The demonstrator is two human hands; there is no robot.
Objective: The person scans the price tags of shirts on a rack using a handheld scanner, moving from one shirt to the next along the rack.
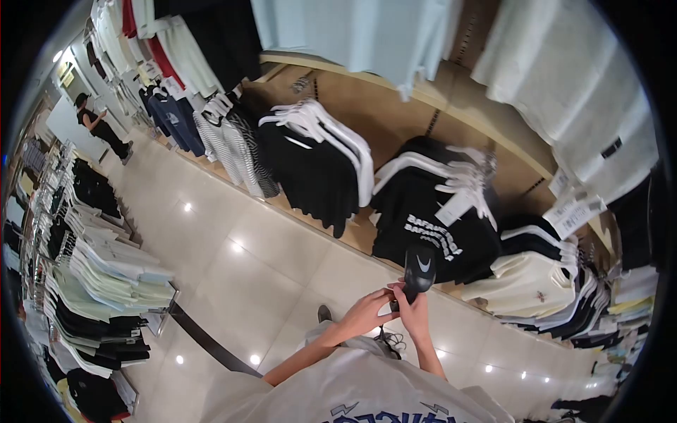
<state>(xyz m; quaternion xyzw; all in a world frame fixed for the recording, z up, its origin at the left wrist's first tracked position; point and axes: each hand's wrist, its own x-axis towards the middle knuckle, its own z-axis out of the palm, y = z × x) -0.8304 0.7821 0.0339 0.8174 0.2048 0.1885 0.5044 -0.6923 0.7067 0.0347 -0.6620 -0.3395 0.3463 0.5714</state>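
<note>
A black handheld barcode scanner [421, 268] is held out in front of my body, its head pointing away from me toward the hanging shirts. My right hand [415, 314] is wrapped round its handle. From the other side my left hand [372, 312] meets it, with fingers closed against the handle near my right fingers. Just beyond the scanner hangs a black shirt with white lettering [437, 233]. A white price tag [453, 209] dangles over that shirt. A thin dark coiled cord [390, 342] shows below my hands.
Black shirts [310, 169] and cream shirts [525, 282] hang along the wooden wall shelf [381, 106]. Light garments [564, 77] hang above, with large tags [575, 211]. Another clothes rack [106, 275] stands at left. A person in black [102, 127] stands far down the tiled aisle.
</note>
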